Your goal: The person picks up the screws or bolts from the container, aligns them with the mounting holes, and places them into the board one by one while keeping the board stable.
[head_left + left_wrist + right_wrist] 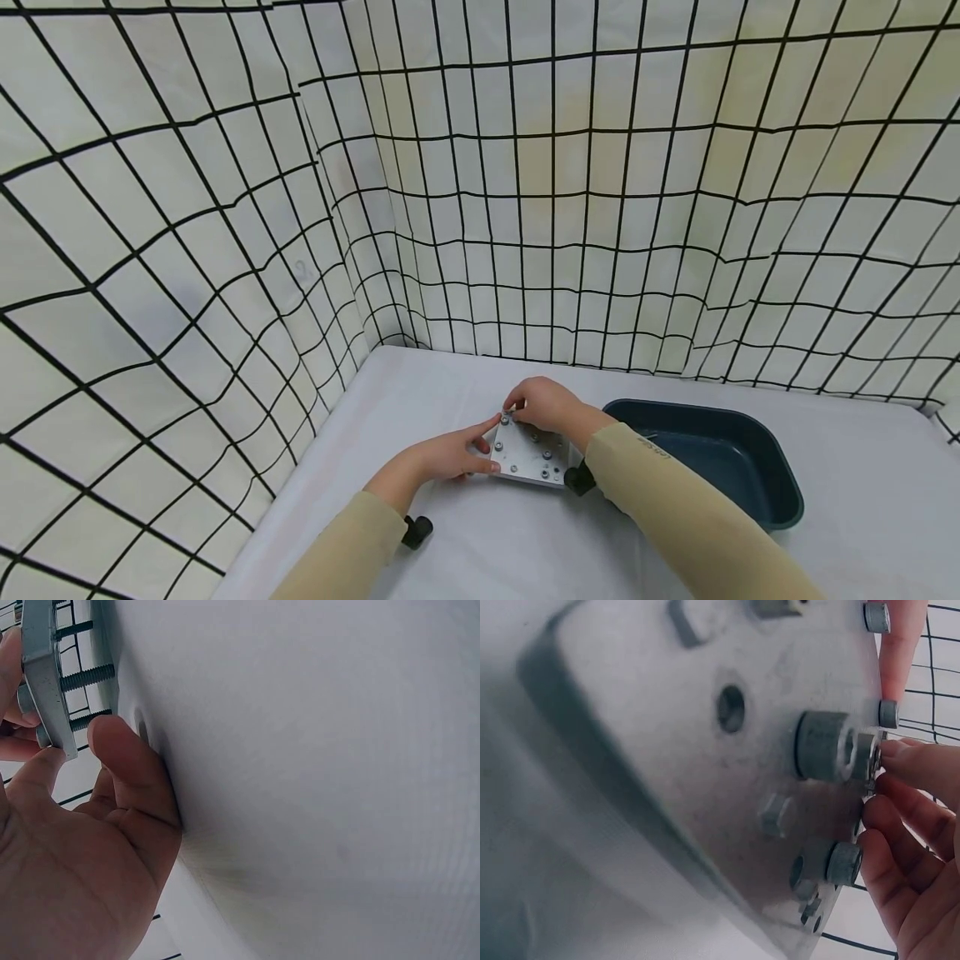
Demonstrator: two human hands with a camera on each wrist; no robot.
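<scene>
Metal plate (531, 452) lies flat on desk (480, 533), centre, betw. both hands. Left hand (442, 457) pinches plate's near-left edge, thumb under. Right hand (543, 404) fingers (900, 769) pinch a nut (864, 756) at far-left corner, directly above plate. Bin (720, 467) just right; open room left and front.

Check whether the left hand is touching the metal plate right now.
Touching. In the left wrist view the left hand has its thumb pressed against the edge of the metal plate; the head view shows its fingers on the plate's left side.
</scene>
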